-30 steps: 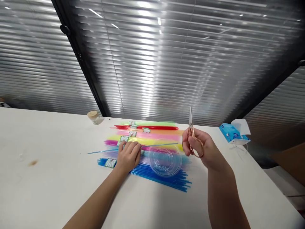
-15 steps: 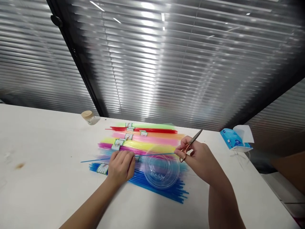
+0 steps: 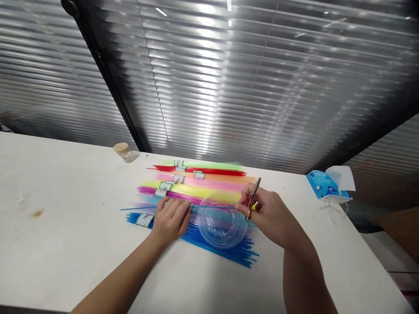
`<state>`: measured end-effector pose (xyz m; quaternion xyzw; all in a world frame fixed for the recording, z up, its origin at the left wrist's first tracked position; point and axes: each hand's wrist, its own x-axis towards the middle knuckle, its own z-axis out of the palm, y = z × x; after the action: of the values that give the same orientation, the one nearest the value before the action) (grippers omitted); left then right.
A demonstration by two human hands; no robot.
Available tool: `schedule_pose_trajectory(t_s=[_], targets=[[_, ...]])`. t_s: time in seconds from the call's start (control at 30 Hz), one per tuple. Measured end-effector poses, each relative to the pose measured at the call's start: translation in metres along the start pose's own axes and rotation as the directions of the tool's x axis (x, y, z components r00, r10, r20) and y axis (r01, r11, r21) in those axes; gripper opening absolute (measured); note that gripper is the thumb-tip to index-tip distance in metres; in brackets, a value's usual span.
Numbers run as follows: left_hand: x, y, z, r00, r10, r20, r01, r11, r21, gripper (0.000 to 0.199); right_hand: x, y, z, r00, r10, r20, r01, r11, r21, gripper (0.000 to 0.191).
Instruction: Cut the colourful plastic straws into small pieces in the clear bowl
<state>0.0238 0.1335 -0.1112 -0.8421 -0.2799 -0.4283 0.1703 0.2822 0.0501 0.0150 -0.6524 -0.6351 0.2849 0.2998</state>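
A thin blue straw (image 3: 212, 207) runs crosswise above the bundles, its free end sticking out to the left. My left hand (image 3: 172, 216) is closed on the middle of it, palm down. Rose-gold-handled scissors (image 3: 251, 199) are in my right hand (image 3: 263, 209), blades pointing up. The fingertips of that hand also meet the straw's right end; whether they pinch it is hard to see. Under the straw stands a clear round plastic bowl (image 3: 222, 245), with small pale blue bits in it. The bowl rests on a bundle of dark blue straws (image 3: 198, 242).
Bundles of purple, yellow, pink, orange, red (image 3: 216, 172) and green straws with paper bands lie behind my hands. At the back left is a jar with a tan lid (image 3: 121, 149). A blue tissue pack (image 3: 322, 185) sits on the white table (image 3: 81, 244) at right.
The scissors have turned more upright in my right hand, which has shifted slightly left along the straw. My left hand keeps its grip. The camera view has moved a little.
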Motion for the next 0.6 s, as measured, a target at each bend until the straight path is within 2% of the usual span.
schedule_pose_trajectory(t_s=[0.23, 0.4, 0.53, 0.6], targets=[[-0.004, 0.003, 0.004, 0.997, 0.082, 0.004, -0.082, 0.992, -0.095, 0.022, 0.005, 0.0, 0.007, 0.999, -0.037, 0.017, 0.036, 0.998, 0.042, 0.009], [-0.001, 0.008, -0.001, 0.993, 0.101, 0.057, -0.087, 0.972, -0.217, 0.018, 0.004, 0.005, -0.004, 0.998, -0.056, 0.028, 0.053, 0.992, 0.113, 0.012], [0.001, 0.009, -0.002, 0.958, 0.248, 0.144, -0.188, 0.922, -0.337, 0.035, 0.0, 0.011, -0.016, 0.999, -0.007, -0.038, 0.012, 0.993, 0.114, 0.012], [0.0, 0.01, 0.0, 0.946, 0.281, 0.16, -0.206, 0.906, -0.37, 0.044, -0.002, 0.012, -0.02, 0.999, 0.011, -0.051, -0.006, 0.995, 0.1, 0.014]])
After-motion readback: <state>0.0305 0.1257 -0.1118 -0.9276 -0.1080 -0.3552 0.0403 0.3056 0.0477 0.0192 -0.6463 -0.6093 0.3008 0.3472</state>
